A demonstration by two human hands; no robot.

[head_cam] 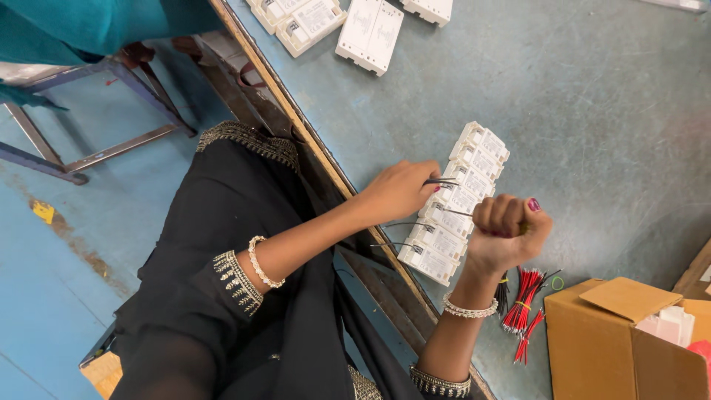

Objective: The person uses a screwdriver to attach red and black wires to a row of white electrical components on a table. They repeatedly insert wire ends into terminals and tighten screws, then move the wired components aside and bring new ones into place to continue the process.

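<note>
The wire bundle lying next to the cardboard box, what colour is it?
Mostly red, with some black wires alongside: the wire bundle shows in the head view, beside the cardboard box.

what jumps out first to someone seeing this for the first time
Mid-table, a row of white rectangular modules lies on the blue-grey table. The left hand pinches thin dark wires over it; the right hand is a closed fist beside it. A bundle of red wires lies beside an open cardboard box at lower right.
</note>
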